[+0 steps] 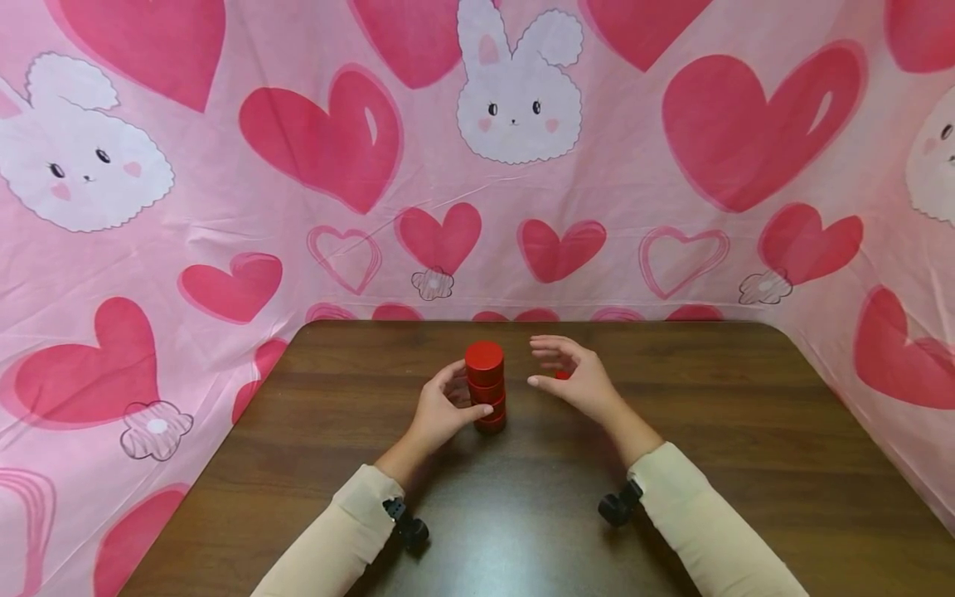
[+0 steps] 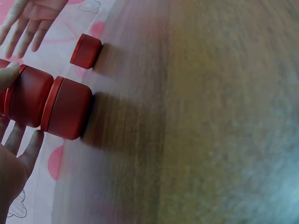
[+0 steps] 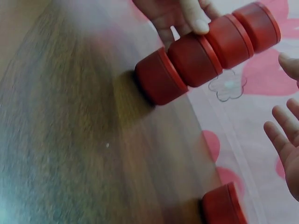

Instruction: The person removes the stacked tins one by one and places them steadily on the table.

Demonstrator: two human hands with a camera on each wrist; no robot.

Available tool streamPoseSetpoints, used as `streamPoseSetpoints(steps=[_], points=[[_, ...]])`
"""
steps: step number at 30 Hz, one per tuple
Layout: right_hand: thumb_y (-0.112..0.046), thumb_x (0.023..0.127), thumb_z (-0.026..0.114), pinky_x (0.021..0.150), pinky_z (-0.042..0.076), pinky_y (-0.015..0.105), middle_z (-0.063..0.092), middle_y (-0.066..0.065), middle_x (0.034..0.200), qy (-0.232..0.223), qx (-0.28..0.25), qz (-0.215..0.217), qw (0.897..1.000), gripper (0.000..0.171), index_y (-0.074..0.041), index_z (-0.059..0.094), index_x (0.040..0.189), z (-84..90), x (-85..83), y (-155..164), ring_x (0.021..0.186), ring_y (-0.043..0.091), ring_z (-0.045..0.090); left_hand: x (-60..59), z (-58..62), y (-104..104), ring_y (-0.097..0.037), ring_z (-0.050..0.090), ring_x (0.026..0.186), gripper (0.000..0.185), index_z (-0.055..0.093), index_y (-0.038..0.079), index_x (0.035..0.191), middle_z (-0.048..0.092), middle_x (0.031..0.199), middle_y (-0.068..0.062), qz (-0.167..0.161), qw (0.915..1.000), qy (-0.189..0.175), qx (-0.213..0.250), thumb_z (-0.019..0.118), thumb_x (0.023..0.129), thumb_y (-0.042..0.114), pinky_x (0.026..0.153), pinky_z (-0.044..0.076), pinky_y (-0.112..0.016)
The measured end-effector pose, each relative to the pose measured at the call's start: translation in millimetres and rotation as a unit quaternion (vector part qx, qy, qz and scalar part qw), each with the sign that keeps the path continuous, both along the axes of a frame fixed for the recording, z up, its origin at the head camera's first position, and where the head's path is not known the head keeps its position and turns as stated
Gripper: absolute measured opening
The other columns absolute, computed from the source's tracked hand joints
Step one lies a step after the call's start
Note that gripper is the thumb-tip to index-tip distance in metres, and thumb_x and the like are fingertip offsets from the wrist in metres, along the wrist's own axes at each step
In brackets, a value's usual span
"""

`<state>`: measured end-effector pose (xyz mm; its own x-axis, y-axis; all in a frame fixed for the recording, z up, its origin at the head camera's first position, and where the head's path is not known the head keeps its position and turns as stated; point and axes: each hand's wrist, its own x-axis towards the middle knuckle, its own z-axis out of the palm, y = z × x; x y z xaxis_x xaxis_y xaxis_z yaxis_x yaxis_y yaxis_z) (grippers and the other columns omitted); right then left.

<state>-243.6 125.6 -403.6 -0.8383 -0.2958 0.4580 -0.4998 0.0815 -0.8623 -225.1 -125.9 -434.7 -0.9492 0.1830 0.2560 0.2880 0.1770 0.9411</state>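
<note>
We see a pink backdrop (image 1: 515, 191) printed with hearts and rabbits rising on the far side and both flanks of a brown wooden table (image 1: 709, 398). On the table's far half, our left hand (image 1: 438, 408) grips the red stack (image 1: 487, 377) from the left, thumb across its near side and fingers round the left and far side. Our right hand (image 1: 591, 388), to the right of the stack and apart from it, is empty, fingers extended and loosely bent, palm towards it. The stack, four round containers, stands on the table with its long axis vertical and its flat top facing up. The smallest thing, a loose red container (image 2: 86, 51), stands to the stack's right, apart from it, axis also vertical, rim edge uppermost; our right hand is the nearer, raised above its level.
</note>
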Motion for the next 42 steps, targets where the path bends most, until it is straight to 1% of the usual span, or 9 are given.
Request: streamPoseSetpoints(steps=[3, 7, 12, 16, 22, 25, 33, 38, 42], points=[[0.007, 0.078, 0.077, 0.098, 0.045, 0.054, 0.06, 0.021, 0.128, -0.008, 0.006, 0.019, 1.0, 0.055, 0.006, 0.056, 0.129, 10.3, 6.1, -6, 0.114, 0.033, 0.059, -9.2, -16.3, -2, -0.033, 0.06, 0.113, 0.074, 0.052, 0.003, 0.137, 0.061, 0.126, -0.015, 0.005, 1.0, 0.004, 0.003, 0.086, 0.072, 0.004, 0.093, 0.051, -0.047], [0.008, 0.079, 0.076, 0.101, 0.04, 0.058, 0.056, 0.023, 0.133, -0.024, 0.001, 0.049, 0.999, 0.059, 0.007, 0.052, 0.133, 20.1, 10.3, -14, 0.121, 0.04, 0.053, -10.2, -18.5, -2, -0.031, 0.061, 0.113, 0.074, 0.052, 0.005, 0.137, 0.062, 0.126, -0.013, 0.004, 0.9999, 0.004, 0.008, 0.086, 0.071, 0.003, 0.092, 0.052, -0.043], [0.008, 0.08, 0.075, 0.104, 0.037, 0.058, 0.052, 0.02, 0.139, -0.046, -0.008, 0.074, 0.996, 0.062, 0.004, 0.05, 0.137, 26.4, 10.2, -22, 0.126, 0.044, 0.048, -11.2, -20.6, -4, -0.03, 0.06, 0.114, 0.076, 0.053, 0.006, 0.137, 0.062, 0.127, -0.013, 0.003, 0.9999, 0.007, 0.013, 0.087, 0.07, 0.002, 0.092, 0.052, -0.044], [0.008, 0.081, 0.074, 0.104, 0.039, 0.054, 0.051, 0.018, 0.141, -0.061, -0.012, 0.085, 0.994, 0.062, 0.003, 0.05, 0.138, 29.8, 10.4, -30, 0.126, 0.041, 0.05, -11.5, -22.2, -5, -0.032, 0.059, 0.116, 0.075, 0.052, 0.005, 0.138, 0.061, 0.128, -0.015, 0.001, 0.9999, 0.008, 0.01, 0.086, 0.071, 0.003, 0.094, 0.05, -0.049], [0.007, 0.081, 0.074, 0.103, 0.042, 0.05, 0.05, 0.015, 0.143, -0.064, -0.003, 0.085, 0.994, 0.058, 0.004, 0.053, 0.135, 31.2, 10.3, -41, 0.121, 0.037, 0.055, -10.7, -23.9, -5, -0.034, 0.058, 0.116, 0.075, 0.051, 0.003, 0.139, 0.061, 0.129, -0.016, -0.001, 0.9999, 0.0, 0.011, 0.086, 0.073, 0.004, 0.096, 0.048, -0.051], [0.007, 0.082, 0.074, 0.102, 0.043, 0.049, 0.05, 0.015, 0.143, -0.067, 0.002, 0.076, 0.995, 0.056, 0.004, 0.055, 0.134, 30.4, 9.8, -45, 0.121, 0.036, 0.056, -10.8, -24.1, -5, -0.032, 0.059, 0.116, 0.075, 0.051, 0.004, 0.139, 0.061, 0.129, -0.015, -0.001, 0.9999, -0.003, 0.012, 0.085, 0.073, 0.004, 0.096, 0.049, -0.051], [0.001, 0.081, 0.077, 0.1, 0.045, 0.045, 0.055, 0.011, 0.139, -0.065, 0.008, 0.05, 0.997, 0.054, -0.003, 0.06, 0.132, 3.9, -8.3, -48, 0.12, 0.03, 0.058, -9.2, -21.5, -3, -0.038, 0.057, 0.117, 0.077, 0.048, 0.001, 0.141, 0.059, 0.13, -0.02, -0.004, 0.9997, -0.008, 0.022, 0.084, 0.072, -0.002, 0.096, 0.047, -0.055], [-0.005, 0.081, 0.079, 0.097, 0.048, 0.047, 0.061, 0.01, 0.131, -0.061, 0.0, 0.04, 0.997, 0.05, -0.006, 0.064, 0.129, 1.1, -9.0, -47, 0.114, 0.027, 0.063, -8.6, -20.6, -2, -0.034, 0.059, 0.116, 0.076, 0.05, 0.005, 0.14, 0.061, 0.129, -0.016, -0.002, 0.9998, -0.01, 0.019, 0.084, 0.072, 0.0, 0.096, 0.048, -0.052], [-0.007, 0.08, 0.08, 0.097, 0.048, 0.048, 0.063, 0.008, 0.128, -0.058, -0.003, 0.036, 0.998, 0.048, -0.008, 0.065, 0.126, 1.5, -8.6, -47, 0.112, 0.024, 0.064, -8.5, -20.2, -2, -0.031, 0.06, 0.114, 0.074, 0.052, 0.008, 0.139, 0.062, 0.128, -0.012, 0.001, 0.9999, -0.008, 0.01, 0.085, 0.073, 0.004, 0.095, 0.049, -0.049]])
